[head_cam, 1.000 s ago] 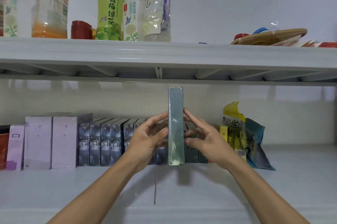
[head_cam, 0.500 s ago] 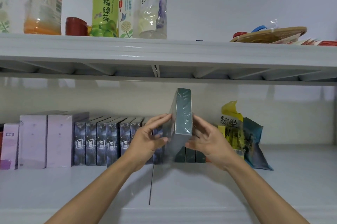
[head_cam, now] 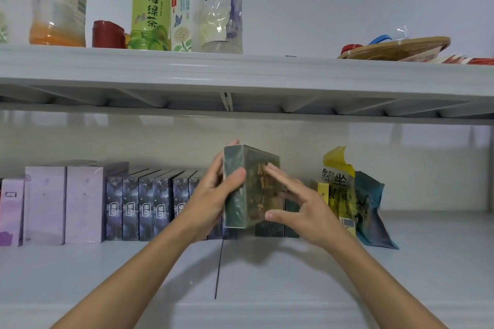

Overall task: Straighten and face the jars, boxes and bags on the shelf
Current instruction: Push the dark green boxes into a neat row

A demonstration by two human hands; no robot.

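A dark green box (head_cam: 250,187) is held upright in front of the middle of the lower shelf (head_cam: 427,261), clear of the shelf board and in front of the row of boxes standing along the back. The left hand (head_cam: 213,195) grips it: the thumb lies curled across the narrow near face, and fingertips show above the box's top left corner, so the box sits between thumb and fingers. The broad printed face is turned toward the right. The right hand (head_cam: 299,211) is beside that face with fingers nearly straight and spread, the fingertips touching the print and the thumb near the lower edge; it does not clasp the box. Behind the hands, dark blue boxes (head_cam: 145,208) stand in a row toward the left end, next to lilac boxes (head_cam: 64,203). A yellow bag (head_cam: 338,184) and a blue bag (head_cam: 370,211) lean toward the right end.
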